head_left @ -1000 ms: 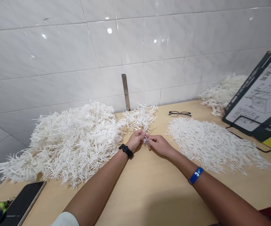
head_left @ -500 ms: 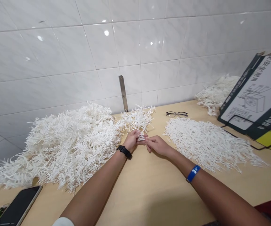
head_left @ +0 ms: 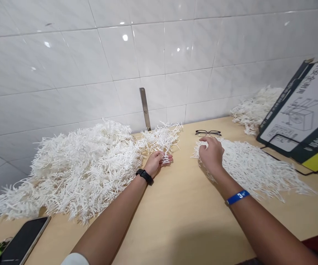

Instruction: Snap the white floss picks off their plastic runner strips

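Note:
My left hand [head_left: 155, 162] is closed on a small white branched plastic piece [head_left: 165, 158], whose thin prongs stick out over the fingers. It is just in front of a small heap of similar white branched pieces [head_left: 161, 138], beside a much larger white pile [head_left: 92, 169] on the left. My right hand [head_left: 212, 152] is over the left end of a flatter pile of short white strands [head_left: 253, 165]. Its thumb and forefinger are curved and apart, with white strands behind them. I can make out nothing held there.
Black-framed glasses [head_left: 208, 133] lie behind the right pile. A printed carton [head_left: 299, 114] leans at the right, with another white heap [head_left: 255, 108] beside it. A phone [head_left: 23, 239] lies at the front left. The tiled wall [head_left: 172, 88] carries a metal strip [head_left: 145, 108].
My right hand has left my left hand and moved right and slightly away from me, over the strand pile, its fingers parting. My left hand has stayed nearly in place with the white piece.

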Available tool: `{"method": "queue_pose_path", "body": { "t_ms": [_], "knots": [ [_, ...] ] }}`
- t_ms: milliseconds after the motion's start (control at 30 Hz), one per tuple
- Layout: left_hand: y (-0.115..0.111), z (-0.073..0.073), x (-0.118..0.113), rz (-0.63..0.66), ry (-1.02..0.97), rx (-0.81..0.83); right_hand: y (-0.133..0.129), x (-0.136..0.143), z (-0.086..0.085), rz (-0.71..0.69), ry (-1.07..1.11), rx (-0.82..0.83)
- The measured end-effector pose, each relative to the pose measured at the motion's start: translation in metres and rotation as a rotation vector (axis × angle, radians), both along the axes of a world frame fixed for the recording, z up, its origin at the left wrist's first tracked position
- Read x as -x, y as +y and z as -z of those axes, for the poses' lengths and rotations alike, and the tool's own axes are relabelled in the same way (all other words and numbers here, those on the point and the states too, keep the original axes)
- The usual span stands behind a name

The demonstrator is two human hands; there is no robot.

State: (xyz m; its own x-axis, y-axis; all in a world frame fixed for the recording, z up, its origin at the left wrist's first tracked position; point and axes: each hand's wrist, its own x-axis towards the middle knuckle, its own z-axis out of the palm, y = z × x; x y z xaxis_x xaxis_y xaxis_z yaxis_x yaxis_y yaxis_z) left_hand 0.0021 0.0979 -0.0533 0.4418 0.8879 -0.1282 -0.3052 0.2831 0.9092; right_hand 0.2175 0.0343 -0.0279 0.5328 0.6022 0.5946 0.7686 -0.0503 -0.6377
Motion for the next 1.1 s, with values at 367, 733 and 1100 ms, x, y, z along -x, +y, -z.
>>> {"method": "queue_pose_path", "body": {
  "t_ms": [367,733,1100],
  "knots": [
    [0.0,0.009,-0.001,0.129,0.083,-0.277,-0.01,0.066,0.017,-0.725,0.179,0.333],
    [-0.004,0.002,-0.001,0.124,0.052,-0.204,-0.01,0.066,0.014,-0.787,0.142,0.34],
    [-0.004,0.003,-0.001,0.144,0.045,-0.156,-0.005,0.059,0.014,-0.863,0.139,0.351]
  ]
}}
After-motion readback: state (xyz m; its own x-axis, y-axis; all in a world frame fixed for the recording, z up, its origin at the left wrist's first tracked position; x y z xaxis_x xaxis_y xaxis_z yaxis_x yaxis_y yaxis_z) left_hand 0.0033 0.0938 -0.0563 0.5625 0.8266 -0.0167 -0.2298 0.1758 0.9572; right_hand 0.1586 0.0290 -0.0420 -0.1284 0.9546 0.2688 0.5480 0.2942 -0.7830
